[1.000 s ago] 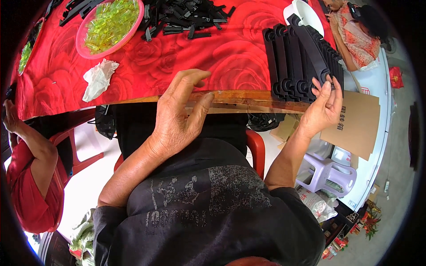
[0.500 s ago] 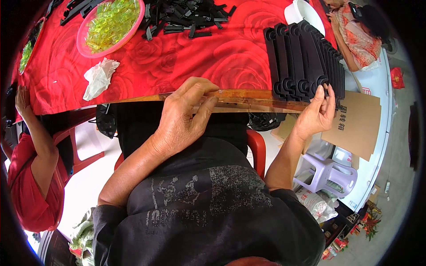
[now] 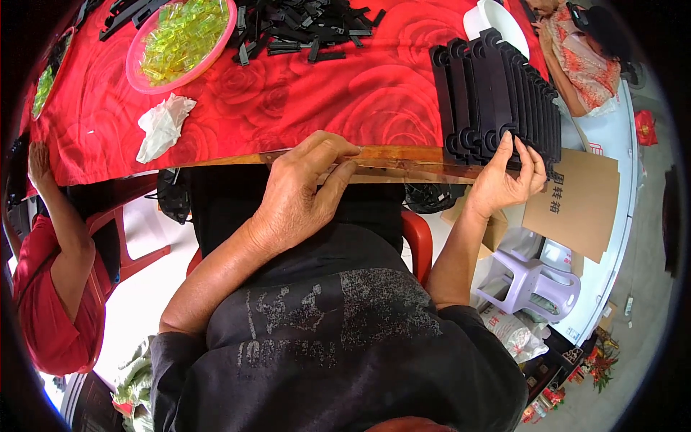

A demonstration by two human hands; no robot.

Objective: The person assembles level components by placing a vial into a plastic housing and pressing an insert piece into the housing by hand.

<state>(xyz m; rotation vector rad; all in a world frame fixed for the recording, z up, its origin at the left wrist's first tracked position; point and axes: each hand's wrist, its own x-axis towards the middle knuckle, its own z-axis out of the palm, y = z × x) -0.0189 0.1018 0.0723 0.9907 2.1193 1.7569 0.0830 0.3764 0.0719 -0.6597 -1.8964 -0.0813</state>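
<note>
Black bars: a close-packed row of long bars (image 3: pixel 497 93) lies at about 2 o'clock, over the right part of the red-covered worktop (image 3: pixel 374 86), near ends close to the wooden edge (image 3: pixel 403 155).
Right hand: at half past 2, the hand (image 3: pixel 504 183) has its thumb up at a bar's near end, fingers bent loosely beside it; from where I stand, I cannot tell whether it pinches the bar.
Left hand: toward half past 10 from the middle, the hand (image 3: pixel 306 183) is empty, half curled, with a narrow gap between thumb and fingers, near the wooden edge.
Weight and feel: they look like moulded plastic, so I'd judge each one light, stiff and a little slick, hardly fragile, though thin parts might snap if twisted.
Where to hold: I'd pinch the rounded near end, around 6 o'clock on a bar; the flat middle is hemmed in by its neighbours.
Row's risk: they overlap, so a sideways tug could drag the next one along.
White bowl: this bowl (image 3: pixel 512 25) sits at 1 o'clock, just beyond the row.
</note>
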